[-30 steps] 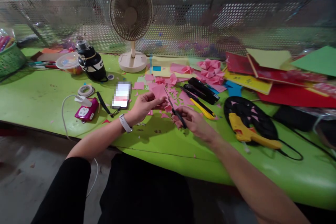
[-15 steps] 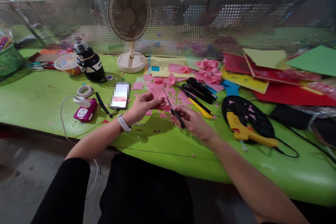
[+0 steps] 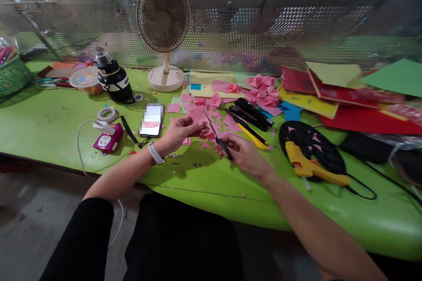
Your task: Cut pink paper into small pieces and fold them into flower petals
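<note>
1 head-worn camera, facing forward and down at nearby green table (image 3: pixel 42 118).

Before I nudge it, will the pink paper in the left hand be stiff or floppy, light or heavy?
The pink paper probably bends easily, since it looks like a thin sheet. It is likely light, as the left hand holds it by the fingertips. Pushed, its far part may flex, being gripped near one end.
</note>
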A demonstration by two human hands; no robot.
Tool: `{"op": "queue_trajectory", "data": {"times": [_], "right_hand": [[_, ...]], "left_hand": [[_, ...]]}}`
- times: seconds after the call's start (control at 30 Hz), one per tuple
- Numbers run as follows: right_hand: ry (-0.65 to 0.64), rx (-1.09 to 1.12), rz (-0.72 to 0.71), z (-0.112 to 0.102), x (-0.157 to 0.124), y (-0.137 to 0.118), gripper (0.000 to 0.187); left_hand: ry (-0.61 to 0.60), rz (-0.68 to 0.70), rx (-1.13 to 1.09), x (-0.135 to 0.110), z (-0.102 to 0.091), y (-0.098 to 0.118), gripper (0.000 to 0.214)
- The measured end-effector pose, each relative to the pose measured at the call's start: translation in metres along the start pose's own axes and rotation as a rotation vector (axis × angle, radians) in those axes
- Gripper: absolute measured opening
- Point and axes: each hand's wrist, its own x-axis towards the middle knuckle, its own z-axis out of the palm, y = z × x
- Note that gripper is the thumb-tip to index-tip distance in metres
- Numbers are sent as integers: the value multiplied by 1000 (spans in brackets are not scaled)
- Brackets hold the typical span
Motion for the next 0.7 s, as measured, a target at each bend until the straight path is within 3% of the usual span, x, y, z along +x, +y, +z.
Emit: {"op": "queue_trajectory", "data": {"times": [0.3,0.53,0.7], "right_hand": [[22,-33,2,-1,0,-1,48],[19,-24,-2,-4,2,6,46],[-3,-40,-20,-9,3,9,45]], "left_hand": [[10,-5,-32,-1,1,1,50],[1,-36,-5,-1,-1,2,37],[49,11,40,3,-9,4,41]]}}
